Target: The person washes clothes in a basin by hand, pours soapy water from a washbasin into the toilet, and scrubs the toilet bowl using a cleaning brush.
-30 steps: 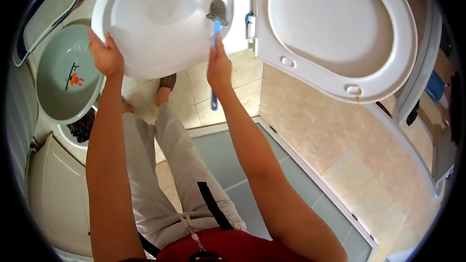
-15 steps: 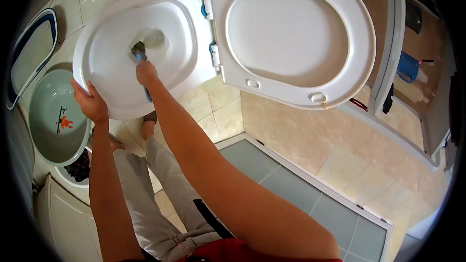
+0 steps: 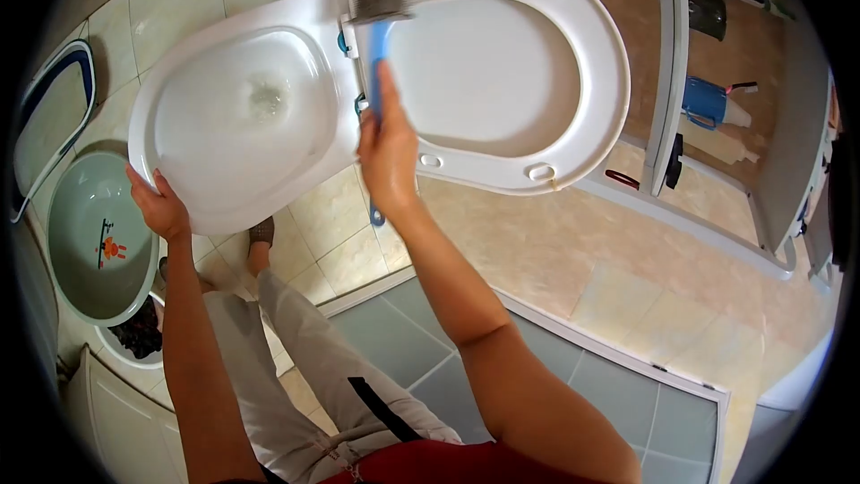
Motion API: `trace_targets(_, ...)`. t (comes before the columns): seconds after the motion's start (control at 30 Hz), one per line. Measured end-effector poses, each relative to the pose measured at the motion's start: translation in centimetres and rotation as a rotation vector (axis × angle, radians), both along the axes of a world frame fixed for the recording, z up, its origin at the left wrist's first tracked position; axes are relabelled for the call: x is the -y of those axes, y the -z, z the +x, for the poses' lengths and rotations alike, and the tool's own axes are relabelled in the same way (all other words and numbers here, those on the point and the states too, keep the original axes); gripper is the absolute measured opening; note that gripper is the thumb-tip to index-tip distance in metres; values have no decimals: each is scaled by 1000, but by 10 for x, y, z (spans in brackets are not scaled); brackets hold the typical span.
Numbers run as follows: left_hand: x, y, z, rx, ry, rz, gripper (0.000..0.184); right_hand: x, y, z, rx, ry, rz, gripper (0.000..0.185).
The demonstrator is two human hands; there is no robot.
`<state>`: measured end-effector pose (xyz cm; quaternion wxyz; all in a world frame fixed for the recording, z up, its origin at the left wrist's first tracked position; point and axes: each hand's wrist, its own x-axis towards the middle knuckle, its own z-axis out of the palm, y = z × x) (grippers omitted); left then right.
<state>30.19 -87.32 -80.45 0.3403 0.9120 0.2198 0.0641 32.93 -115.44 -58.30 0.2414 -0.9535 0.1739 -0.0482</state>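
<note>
My right hand [image 3: 391,157] is closed around the blue handle of a toilet brush [image 3: 378,49]. Its dark grey bristle head, blurred by motion, is raised over the hinge side of the lifted toilet seat [image 3: 605,81]. The white toilet bowl [image 3: 202,99] lies to the left, with some water [image 3: 266,99] at its bottom. At the bowl's front edge, my left hand [image 3: 166,209] grips the rim, thumb and fingers apart; part of its hold is hidden.
A green basin [image 3: 67,255] with an orange print stands left of the bowl, above a white tub [image 3: 134,357] with dark cloth. Behind it leans a folded basin [image 3: 91,81] with a dark blue band. A shelf rack [image 3: 667,54] holding a blue cup [image 3: 705,101] stands right.
My right hand has lifted the brush out of the bowl and moved it right, over the seat hinge. My left hand stays on the rim. The view has shifted slightly.
</note>
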Motion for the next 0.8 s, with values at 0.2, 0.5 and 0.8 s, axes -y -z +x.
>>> trace_targets(0.2,-1,2,0,22,22,1,55,16,38,-10,-444,450,757,56)
trace_targets(0.5,-26,4,1,-260,177,-156,75,13,-119,-106,-365,35,-110,64)
trace_targets(0.8,-42,-16,4,-549,307,-99,96,69,-253,-115,-280,15,-478,52)
